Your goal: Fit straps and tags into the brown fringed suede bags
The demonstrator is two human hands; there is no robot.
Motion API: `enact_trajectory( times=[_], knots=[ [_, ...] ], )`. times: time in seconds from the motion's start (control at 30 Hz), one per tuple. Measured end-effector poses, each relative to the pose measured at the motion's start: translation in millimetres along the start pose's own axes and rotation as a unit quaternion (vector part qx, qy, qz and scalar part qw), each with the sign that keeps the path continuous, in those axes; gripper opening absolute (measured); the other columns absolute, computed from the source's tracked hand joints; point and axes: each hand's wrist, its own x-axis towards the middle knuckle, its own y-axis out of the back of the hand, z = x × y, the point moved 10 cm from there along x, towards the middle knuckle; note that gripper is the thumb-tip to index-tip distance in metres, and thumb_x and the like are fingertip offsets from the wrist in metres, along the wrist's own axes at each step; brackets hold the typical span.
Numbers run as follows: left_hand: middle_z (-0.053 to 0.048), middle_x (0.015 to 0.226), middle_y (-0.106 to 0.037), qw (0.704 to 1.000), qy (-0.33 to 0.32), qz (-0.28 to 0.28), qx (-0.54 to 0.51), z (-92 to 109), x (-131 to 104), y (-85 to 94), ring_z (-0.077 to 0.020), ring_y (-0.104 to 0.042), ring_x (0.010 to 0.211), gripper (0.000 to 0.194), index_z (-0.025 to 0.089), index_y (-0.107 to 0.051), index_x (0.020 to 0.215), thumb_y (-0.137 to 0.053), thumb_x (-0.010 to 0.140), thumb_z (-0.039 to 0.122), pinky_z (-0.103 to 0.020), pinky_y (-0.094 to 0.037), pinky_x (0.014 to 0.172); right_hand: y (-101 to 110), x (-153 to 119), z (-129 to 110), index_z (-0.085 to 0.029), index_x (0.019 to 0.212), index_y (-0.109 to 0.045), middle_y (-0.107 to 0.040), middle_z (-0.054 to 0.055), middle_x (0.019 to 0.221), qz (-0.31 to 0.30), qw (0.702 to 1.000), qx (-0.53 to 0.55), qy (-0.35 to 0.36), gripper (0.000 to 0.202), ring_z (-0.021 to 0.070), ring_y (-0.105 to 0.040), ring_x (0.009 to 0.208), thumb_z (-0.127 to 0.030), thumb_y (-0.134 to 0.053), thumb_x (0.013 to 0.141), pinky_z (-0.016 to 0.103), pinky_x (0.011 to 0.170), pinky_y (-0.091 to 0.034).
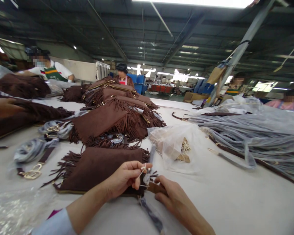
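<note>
A dark brown fringed bag (100, 166) lies flat on the white table before me, its zipper edge towards me. Above its right end, my left hand (126, 178) pinches a thin white string (142, 170) between thumb and fingers. My right hand (173, 192) grips a brown tag (156, 188) beside the bag's corner; the string runs towards it. A strap in grey wrapping (150, 213) hangs from that corner towards me. Just beyond my hands sits a clear plastic bag (171, 140) with tags and white strings inside.
A pile of brown fringed bags (100, 120) rises behind. Grey-wrapped straps (254, 133) spread across the right; coiled straps with gold clasps (34, 171) lie left. Another person's hand (5, 107) rests on a bag at far left. Clear plastic (17, 209) covers the near left.
</note>
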Motion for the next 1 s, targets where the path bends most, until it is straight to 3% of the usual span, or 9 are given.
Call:
enact_trajectory(
  times=[0.1, 0.2, 0.33, 0.47, 0.57, 0.67, 0.8, 0.9, 1.0],
  knots=[
    [0.001, 0.061, -0.064, 0.997, 0.012, -0.001, 0.077, -3.2, -1.6, -8.4, -0.0043, -0.045, 0.037, 0.043, 0.013, -0.068, 0.111, -0.073, 0.070, 0.027, -0.015, -0.027, 0.041, 10.7, -2.1, -12.4, -0.022, 0.092, -0.059, -0.067, 0.000, 0.086, 0.053, 0.995, 0.061, 0.057, 0.017, 0.0185, -0.060, 0.078, -0.010, -0.054, 0.081, 0.027, 0.068, -0.044],
    [0.002, 0.066, -0.063, 0.988, 0.002, -0.039, 0.147, -4.0, -5.0, -28.8, -0.0066, -0.050, 0.042, 0.051, 0.015, -0.064, 0.118, -0.070, 0.067, 0.019, -0.016, -0.035, 0.042, 20.9, -6.3, -26.5, -0.023, 0.095, -0.059, -0.067, -0.001, 0.082, 0.120, 0.980, 0.098, 0.121, 0.010, 0.0156, -0.061, 0.071, -0.018, -0.052, 0.089, 0.024, 0.063, -0.046],
    [0.001, 0.080, -0.065, 0.963, -0.079, -0.080, 0.245, 8.0, -12.4, -55.6, -0.0100, -0.056, 0.065, 0.040, 0.014, -0.069, 0.101, -0.061, 0.063, 0.003, -0.018, -0.047, 0.061, 26.3, -17.6, -53.2, -0.025, 0.113, -0.058, -0.069, 0.002, 0.092, 0.195, 0.954, 0.030, 0.227, 0.025, 0.0172, -0.063, 0.080, -0.014, -0.051, 0.091, 0.025, 0.067, -0.048],
    [0.001, 0.074, -0.062, 0.931, -0.112, -0.053, 0.342, 14.7, -16.0, -58.1, -0.0103, -0.057, 0.062, 0.022, 0.013, -0.068, 0.087, -0.051, 0.075, 0.008, -0.017, -0.047, 0.058, 30.4, -23.2, -64.7, -0.025, 0.097, -0.062, -0.062, 0.002, 0.086, 0.240, 0.938, 0.011, 0.251, 0.015, 0.0161, -0.061, 0.078, -0.015, -0.051, 0.095, 0.024, 0.069, -0.048],
    [0.001, 0.078, -0.064, 0.936, -0.091, -0.055, 0.337, 9.9, -15.1, -55.6, -0.0110, -0.060, 0.060, 0.034, 0.015, -0.065, 0.102, -0.048, 0.074, 0.007, -0.019, -0.051, 0.057, 30.0, -23.1, -71.1, -0.023, 0.092, -0.059, -0.061, 0.004, 0.095, 0.226, 0.935, 0.054, 0.267, 0.016, 0.0156, -0.061, 0.084, -0.012, -0.047, 0.095, 0.024, 0.073, -0.049],
    [0.002, 0.073, -0.064, 0.945, -0.070, -0.063, 0.314, 6.0, -14.5, -53.8, -0.0115, -0.061, 0.057, 0.050, 0.016, -0.060, 0.112, -0.047, 0.066, 0.002, -0.018, -0.050, 0.053, 28.7, -23.7, -81.3, -0.023, 0.101, -0.057, -0.062, 0.005, 0.101, 0.181, 0.936, 0.078, 0.292, 0.019, 0.0165, -0.061, 0.091, -0.011, -0.044, 0.094, 0.025, 0.078, -0.050],
    [0.002, 0.073, -0.062, 0.947, -0.066, -0.056, 0.310, 10.1, -17.0, -51.6, -0.0121, -0.060, 0.059, 0.034, 0.014, -0.059, 0.099, -0.059, 0.066, 0.006, -0.017, -0.046, 0.051, 23.8, -22.1, -88.7, -0.024, 0.115, -0.056, -0.061, 0.007, 0.117, 0.088, 0.952, 0.073, 0.286, 0.028, 0.0177, -0.059, 0.108, -0.013, -0.040, 0.095, 0.027, 0.092, -0.048],
    [0.002, 0.071, -0.063, 0.947, -0.062, -0.055, 0.310, 8.9, -17.3, -51.0, -0.0110, -0.059, 0.059, 0.029, 0.014, -0.059, 0.094, -0.066, 0.067, 0.011, -0.016, -0.043, 0.051, 22.5, -21.8, -83.0, -0.023, 0.112, -0.057, -0.066, 0.006, 0.102, 0.081, 0.962, 0.018, 0.262, 0.020, 0.0196, -0.063, 0.093, -0.020, -0.047, 0.094, 0.027, 0.080, -0.051],
    [0.002, 0.064, -0.064, 0.962, -0.013, -0.026, 0.272, -3.7, -10.1, -38.7, -0.0112, -0.059, 0.053, 0.028, 0.014, -0.060, 0.094, -0.070, 0.069, 0.021, -0.016, -0.041, 0.046, 36.3, -28.4, -72.1, -0.022, 0.094, -0.058, -0.063, 0.001, 0.074, 0.166, 0.953, -0.027, 0.254, 0.010, 0.0169, -0.059, 0.065, -0.026, -0.048, 0.095, 0.025, 0.061, -0.047]
  ],
)
